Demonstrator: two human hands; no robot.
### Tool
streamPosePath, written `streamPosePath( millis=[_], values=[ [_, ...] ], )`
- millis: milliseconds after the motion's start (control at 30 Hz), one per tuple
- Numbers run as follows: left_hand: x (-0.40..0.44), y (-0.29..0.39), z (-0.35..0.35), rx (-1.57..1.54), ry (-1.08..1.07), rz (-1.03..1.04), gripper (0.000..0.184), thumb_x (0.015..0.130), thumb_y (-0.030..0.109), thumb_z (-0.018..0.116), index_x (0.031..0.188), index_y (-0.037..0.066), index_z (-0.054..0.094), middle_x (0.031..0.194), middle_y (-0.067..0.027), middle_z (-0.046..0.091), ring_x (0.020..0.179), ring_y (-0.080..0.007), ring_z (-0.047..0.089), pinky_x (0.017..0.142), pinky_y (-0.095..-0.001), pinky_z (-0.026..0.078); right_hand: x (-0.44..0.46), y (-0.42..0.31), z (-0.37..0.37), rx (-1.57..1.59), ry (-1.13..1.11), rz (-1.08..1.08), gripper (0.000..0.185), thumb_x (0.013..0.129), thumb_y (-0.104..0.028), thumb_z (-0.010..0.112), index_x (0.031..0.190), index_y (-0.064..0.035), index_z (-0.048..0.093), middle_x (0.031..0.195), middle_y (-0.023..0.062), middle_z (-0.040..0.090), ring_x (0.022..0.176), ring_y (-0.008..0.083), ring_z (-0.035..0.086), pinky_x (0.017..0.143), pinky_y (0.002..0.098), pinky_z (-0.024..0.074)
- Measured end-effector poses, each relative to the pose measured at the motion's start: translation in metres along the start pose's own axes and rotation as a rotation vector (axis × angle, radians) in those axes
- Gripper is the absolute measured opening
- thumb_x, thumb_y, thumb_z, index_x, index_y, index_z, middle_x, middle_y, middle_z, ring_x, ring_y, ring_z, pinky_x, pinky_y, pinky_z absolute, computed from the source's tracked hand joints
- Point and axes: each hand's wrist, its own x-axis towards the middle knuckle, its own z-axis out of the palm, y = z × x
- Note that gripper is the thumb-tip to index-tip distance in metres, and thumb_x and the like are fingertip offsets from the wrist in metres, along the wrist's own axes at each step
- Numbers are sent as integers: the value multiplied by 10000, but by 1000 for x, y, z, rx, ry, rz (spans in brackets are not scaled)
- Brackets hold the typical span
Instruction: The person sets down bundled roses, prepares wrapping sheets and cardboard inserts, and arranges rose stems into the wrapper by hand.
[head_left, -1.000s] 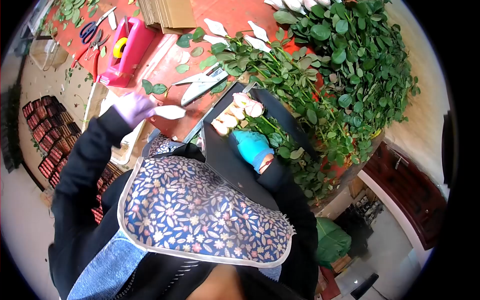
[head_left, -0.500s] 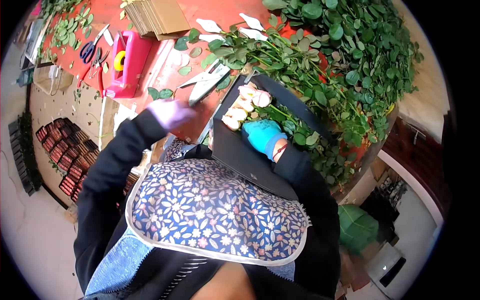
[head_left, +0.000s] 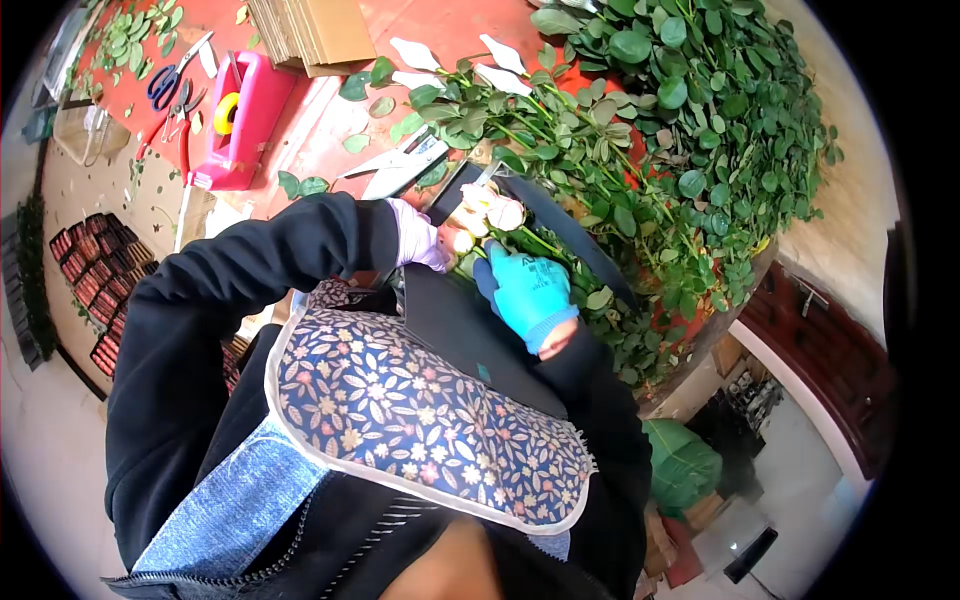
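Note:
Several pale pink roses point(head_left: 490, 207) lie with their green stems inside a black sheet or holder point(head_left: 465, 325) close to my body. My left hand, in a pale purple glove point(head_left: 421, 237), is at the left of the rose heads; its fingertips are hidden among the blooms. Over the stems just below the heads is my right hand, in a turquoise glove point(head_left: 530, 292), its fingers bent toward the roses and what they hold hidden. Open scissors with wide pale blades point(head_left: 400, 168) rest on the red table above the holder.
A pink tape dispenser point(head_left: 245, 120), dark-handled scissors point(head_left: 172, 80) and red-handled pliers point(head_left: 180, 125) lie at the left. Folded cardboard point(head_left: 320, 35) is at the back. White-sleeved roses point(head_left: 503, 78) and a large heap of leafy stems point(head_left: 720, 150) cover the right.
My left hand has moved right and down, from above the table to the roses. The white piece it held a second ago no longer shows. My right hand has shifted slightly at the stems.

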Motion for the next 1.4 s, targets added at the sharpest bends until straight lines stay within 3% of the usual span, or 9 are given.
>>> streamPosePath(
  millis=[267,333,500,600,633,1000,1267,1333,1400],
  values=[
    [0,3,3,-230,68,-120,223,879,275,573,1053,195,688,888,-98,684,830,-295,661,729,-361,504,20,5,62,-70,66,-46,238,931,-284,480,858,-79,577,548,118,593,458,307,594,433,449,467],
    [3,1,-10,-128,28,97,205,863,243,582,1035,184,676,833,-102,666,788,-298,657,683,-378,505,20,8,59,-28,4,-44,252,928,-302,491,926,-61,565,588,139,609,516,328,615,475,463,476],
    [15,8,-1,91,132,106,161,875,217,559,986,160,660,796,-101,642,733,-306,650,662,-410,517,15,11,57,10,-3,-14,242,926,-308,509,939,-75,572,622,136,616,529,321,612,482,458,463],
    [13,13,2,144,161,5,181,892,226,537,1000,160,666,821,-100,650,736,-291,658,660,-407,527,4,6,25,-101,191,-11,188,934,-300,519,949,-120,572,647,103,619,536,290,623,465,432,477],
    [15,13,3,143,164,6,181,892,226,537,1000,160,666,821,-100,650,736,-291,658,660,-407,527,0,15,35,-78,331,-8,189,912,-261,541,1025,-114,579,803,119,652,574,293,627,496,430,489],
    [10,20,-1,211,94,-64,241,933,244,493,1112,198,647,877,-85,658,784,-288,668,675,-393,533,17,20,48,-144,167,77,326,907,-253,540,1180,-81,585,907,133,638,600,298,618,514,417,485],
    [18,15,14,162,137,-63,224,957,305,495,1001,170,668,775,-80,641,718,-260,646,649,-365,510,23,13,48,-193,130,31,216,897,-248,544,1043,-91,577,842,133,609,617,287,623,526,417,488],
    [18,28,6,-991,232,-469,317,984,366,469,899,134,668,694,-61,617,663,-202,603,645,-335,484,21,14,46,-201,153,1,244,858,-214,556,1063,-81,565,854,123,601,625,271,620,531,401,489],
    [26,23,10,-987,213,-415,356,990,388,457,867,123,660,673,-49,609,644,-181,579,645,-322,472,21,20,51,-200,240,-49,183,865,-215,546,1000,-91,552,825,102,604,586,259,616,489,391,480]
  ],
)
